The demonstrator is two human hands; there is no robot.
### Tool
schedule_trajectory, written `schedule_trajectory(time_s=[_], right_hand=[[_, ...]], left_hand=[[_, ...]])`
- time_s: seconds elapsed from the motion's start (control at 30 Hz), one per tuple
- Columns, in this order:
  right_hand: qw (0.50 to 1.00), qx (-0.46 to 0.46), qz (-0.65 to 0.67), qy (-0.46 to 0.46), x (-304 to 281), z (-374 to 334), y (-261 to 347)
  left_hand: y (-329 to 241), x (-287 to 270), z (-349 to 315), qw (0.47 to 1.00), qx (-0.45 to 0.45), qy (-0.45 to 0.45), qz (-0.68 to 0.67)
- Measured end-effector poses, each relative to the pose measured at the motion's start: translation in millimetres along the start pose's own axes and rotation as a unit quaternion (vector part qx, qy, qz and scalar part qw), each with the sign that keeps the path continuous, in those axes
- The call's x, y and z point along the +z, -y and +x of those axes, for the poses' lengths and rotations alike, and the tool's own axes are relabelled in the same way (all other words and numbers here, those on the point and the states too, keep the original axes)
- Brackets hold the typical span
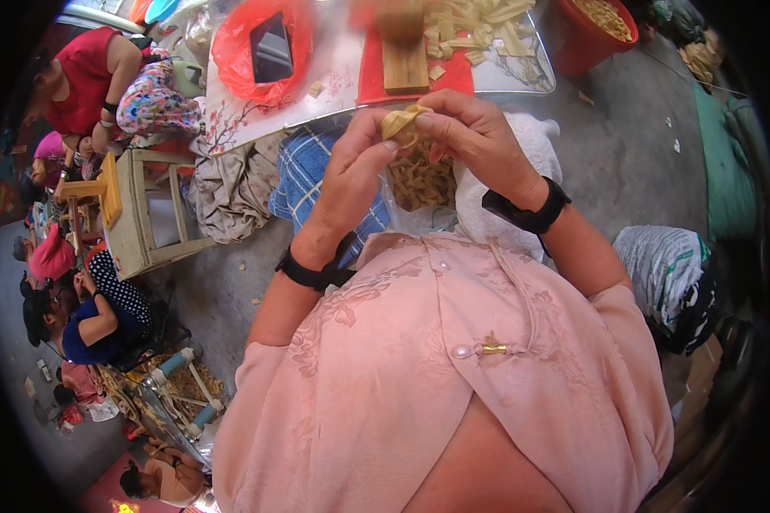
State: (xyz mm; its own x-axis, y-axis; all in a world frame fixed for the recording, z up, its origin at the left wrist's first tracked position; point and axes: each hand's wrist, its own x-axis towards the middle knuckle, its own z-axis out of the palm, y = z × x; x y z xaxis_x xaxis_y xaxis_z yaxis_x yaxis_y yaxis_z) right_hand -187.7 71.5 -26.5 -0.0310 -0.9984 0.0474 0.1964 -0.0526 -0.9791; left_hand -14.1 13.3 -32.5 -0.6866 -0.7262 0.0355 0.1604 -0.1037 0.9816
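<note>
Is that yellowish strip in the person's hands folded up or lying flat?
Folded. The thin yellowish strip is bunched into a knot-like twist, pinched between the left hand and right hand fingertips.

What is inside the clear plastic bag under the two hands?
The clear plastic bag holds many knotted yellow strips, like the strip that the left hand and right hand pinch above it. The hands cover its top, so its opening is hidden.

Pale yellow folded dough strip [405,120], pinched upright above heaped pieces.
</note>
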Motion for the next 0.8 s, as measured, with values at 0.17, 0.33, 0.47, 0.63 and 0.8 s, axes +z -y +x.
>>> schedule_trajectory(time_s=[0.17, 0.33, 0.47, 0.63, 0.8], right_hand=[[0.992, 0.058, 0.002, 0.110, 2, -5, 10], [0.998, 0.041, 0.036, 0.025, -2, 4, -2], [0.993, 0.106, 0.057, 0.014, -11, 6, -3], [0.988, 0.142, 0.051, 0.011, -28, 4, -1], [0.996, 0.084, -0.022, -0.019, -53, 1, -5]], left_hand=[[8, -2, 8, 0.985, 0.100, -0.101, 0.101], [10, 18, 6, 0.984, 0.084, -0.157, -0.027], [9, 16, 8, 0.985, 0.085, -0.152, 0.004], [-6, -9, 8, 0.992, 0.054, -0.089, 0.076], [-21, -17, -2, 0.986, 0.007, -0.098, 0.132]])
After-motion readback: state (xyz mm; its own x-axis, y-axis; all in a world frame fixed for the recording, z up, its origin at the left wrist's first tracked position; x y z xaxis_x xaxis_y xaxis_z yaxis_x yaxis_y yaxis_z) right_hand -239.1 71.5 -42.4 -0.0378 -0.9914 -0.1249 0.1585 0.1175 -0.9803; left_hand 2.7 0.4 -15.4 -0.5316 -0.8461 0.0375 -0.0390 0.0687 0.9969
